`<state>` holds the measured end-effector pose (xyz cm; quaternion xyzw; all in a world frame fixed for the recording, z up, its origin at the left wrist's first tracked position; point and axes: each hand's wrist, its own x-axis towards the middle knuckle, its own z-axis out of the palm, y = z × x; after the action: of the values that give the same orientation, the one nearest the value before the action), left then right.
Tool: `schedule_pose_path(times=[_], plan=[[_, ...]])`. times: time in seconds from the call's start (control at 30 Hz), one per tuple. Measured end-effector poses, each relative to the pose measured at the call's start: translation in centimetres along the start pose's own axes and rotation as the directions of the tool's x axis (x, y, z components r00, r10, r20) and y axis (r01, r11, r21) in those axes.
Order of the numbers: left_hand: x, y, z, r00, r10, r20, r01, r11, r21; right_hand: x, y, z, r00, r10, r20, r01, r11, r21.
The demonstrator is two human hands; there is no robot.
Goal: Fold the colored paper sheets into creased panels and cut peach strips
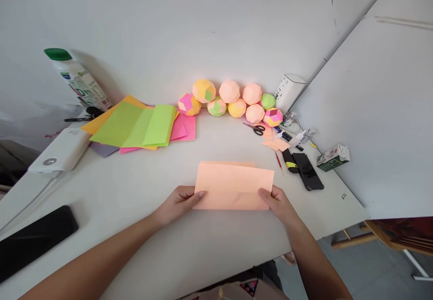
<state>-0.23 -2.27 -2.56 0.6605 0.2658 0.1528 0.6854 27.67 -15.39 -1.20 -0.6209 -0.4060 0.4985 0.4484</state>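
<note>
A folded sheet of peach paper [233,185] is held up over the white table [162,246], between my two hands. My left hand [182,203] pinches its lower left edge, thumb in front and fingers behind. On the opposite side, my right hand [275,203] grips the lower right edge the same way. A crease runs across the lower part of the sheet, and a second layer shows slightly above its top edge. The fingers behind the paper are partly hidden.
Colored paper sheets [135,124] lie at the back left, near a power bank [61,151] and a bottle [81,79]. Several paper balls [230,92] line the wall. Scissors [255,128], peach scraps [279,144], a phone [307,171] and a small carton [333,158] sit right.
</note>
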Motion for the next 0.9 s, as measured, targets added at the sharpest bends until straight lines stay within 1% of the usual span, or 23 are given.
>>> schedule_pose_path(times=[0.1, 0.17, 0.2, 0.27, 0.33, 0.4, 0.43, 0.47, 0.53, 0.57, 0.67, 0.73, 0.77, 0.83, 0.9], plan=[[-0.1, 0.1, 0.7, 0.988, -0.056, -0.142, 0.048, 0.997, -0.058, 0.1, 0.1, 0.1, 0.999, 0.044, 0.027, -0.047, 0.993, 0.107], [0.0, 0.2, 0.7, 0.981, -0.074, -0.178, 0.060, 0.995, -0.081, 0.3, 0.0, -0.6, 0.995, 0.057, 0.084, -0.067, 0.990, 0.123], [0.0, 0.2, 0.7, 0.981, -0.078, -0.176, 0.063, 0.994, -0.086, 0.4, -0.2, -1.0, 0.991, 0.064, 0.114, -0.076, 0.992, 0.098], [0.1, 0.2, 0.5, 0.986, -0.076, -0.151, 0.063, 0.994, -0.089, 0.9, -0.9, -1.9, 0.987, 0.086, 0.139, -0.083, 0.996, -0.033], [0.2, 0.0, 0.3, 0.990, -0.066, -0.124, 0.055, 0.994, -0.090, 1.7, -2.2, -2.5, 0.993, 0.088, 0.081, -0.068, 0.972, -0.223], [0.2, -0.1, 0.2, 0.994, -0.053, -0.096, 0.043, 0.994, -0.100, 2.8, -3.7, -2.2, 0.999, 0.049, -0.005, -0.046, 0.911, -0.411], [0.1, -0.1, 0.1, 0.996, -0.044, -0.081, 0.035, 0.993, -0.108, 3.4, -4.5, -1.8, 0.999, 0.027, -0.028, -0.037, 0.870, -0.492], [0.1, -0.1, 0.1, 0.997, -0.033, -0.066, 0.025, 0.993, -0.117, 4.1, -5.1, -1.3, 0.999, 0.020, -0.027, -0.031, 0.828, -0.560], [0.1, 0.1, 0.0, 0.999, -0.004, -0.052, -0.003, 0.992, -0.129, 5.5, -6.0, 0.1, 0.998, 0.060, 0.034, -0.025, 0.768, -0.639], [0.1, 0.3, 0.0, 0.999, 0.022, -0.050, -0.029, 0.991, -0.129, 6.0, -6.2, 0.8, 0.993, 0.089, 0.074, -0.019, 0.755, -0.655], [0.2, 0.8, -0.2, 0.985, 0.168, -0.023, -0.170, 0.980, -0.108, 7.2, -6.3, 2.2, 0.979, 0.131, 0.159, 0.006, 0.751, -0.660], [0.3, 1.0, -0.4, 0.965, 0.262, 0.019, -0.259, 0.961, -0.093, 7.4, -6.1, 2.4, 0.969, 0.138, 0.205, 0.027, 0.766, -0.642], [0.3, 1.1, -0.4, 0.956, 0.290, 0.036, -0.286, 0.954, -0.089, 7.4, -6.0, 2.4, 0.961, 0.143, 0.239, 0.040, 0.779, -0.626], [0.4, 1.0, -0.5, 0.950, 0.310, 0.049, -0.305, 0.949, -0.082, 7.4, -5.8, 2.3, 0.939, 0.142, 0.314, 0.083, 0.791, -0.606], [0.5, 0.9, -0.6, 0.950, 0.311, 0.036, -0.308, 0.949, -0.072, 7.3, -5.6, 2.2, 0.925, 0.122, 0.361, 0.148, 0.758, -0.635]])
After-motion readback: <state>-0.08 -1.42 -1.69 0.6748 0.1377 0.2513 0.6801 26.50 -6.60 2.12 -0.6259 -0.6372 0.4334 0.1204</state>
